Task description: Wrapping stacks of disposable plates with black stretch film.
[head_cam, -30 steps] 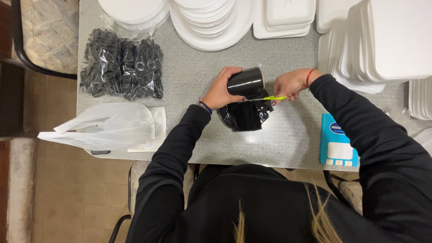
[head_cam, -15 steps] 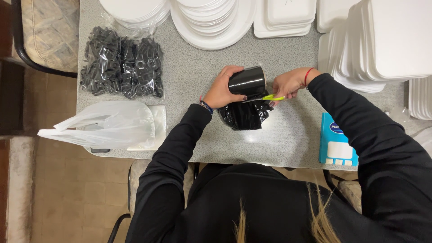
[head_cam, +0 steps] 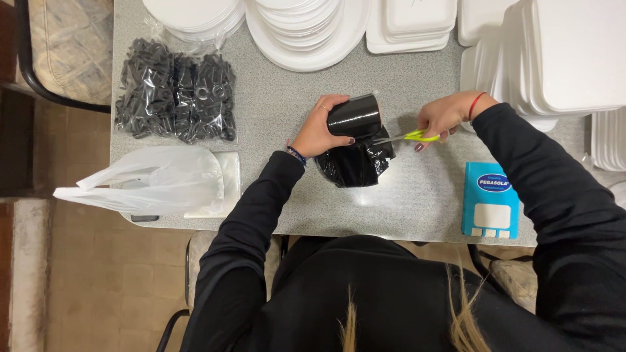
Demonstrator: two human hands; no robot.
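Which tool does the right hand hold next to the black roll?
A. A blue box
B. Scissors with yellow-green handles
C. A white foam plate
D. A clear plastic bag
B: the right hand grips scissors with yellow-green handles, their blades pointing at the black roll that the left hand holds over the grey table; the blue box lies untouched nearer the table's edge.

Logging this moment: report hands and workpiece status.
Left hand grips black cylinder. Right hand holds yellow-handled scissors, tips at black wrapping. Nothing between them.
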